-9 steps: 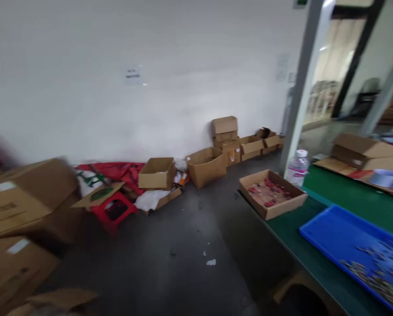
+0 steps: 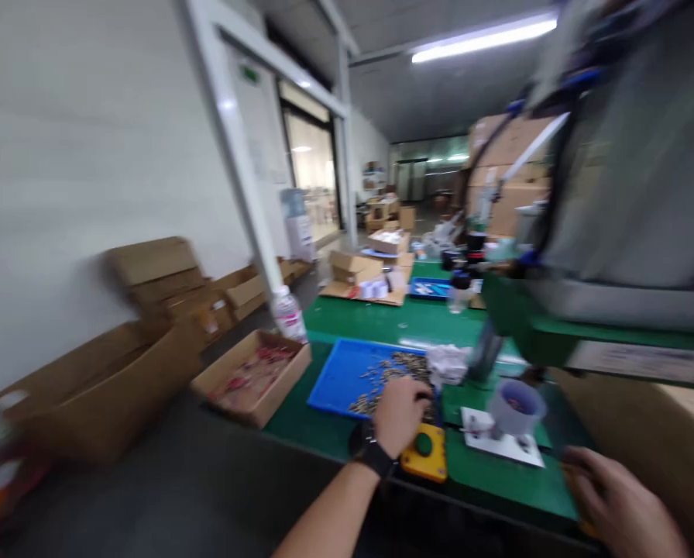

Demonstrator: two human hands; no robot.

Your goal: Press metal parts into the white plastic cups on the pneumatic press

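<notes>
My left hand point(image 2: 400, 416), a black watch on its wrist, is over the near right part of a blue tray point(image 2: 340, 380) of small metal parts point(image 2: 386, 372). Its fingers are curled; whatever they hold is hidden. Just below it lies a yellow box point(image 2: 431, 457) with a round green button. At the bench's front right, my right hand point(image 2: 623, 496) is blurred, its thumb and forefinger apart by a partly hidden yellow thing point(image 2: 588, 529). Between the hands, a translucent cup point(image 2: 515, 408) stands on a white plate point(image 2: 521, 452).
Left of the tray, a cardboard box point(image 2: 289, 385) holds reddish pieces, with a plastic bottle point(image 2: 290, 314) behind it. A large green-and-grey machine point(image 2: 614, 325) overhangs the right side. Cardboard cartons point(image 2: 120, 387) line the wall at left.
The view has swung right, from the wall and floor cartons to the green bench. Both my hands, the machine and the white plate with the cup have come into view.
</notes>
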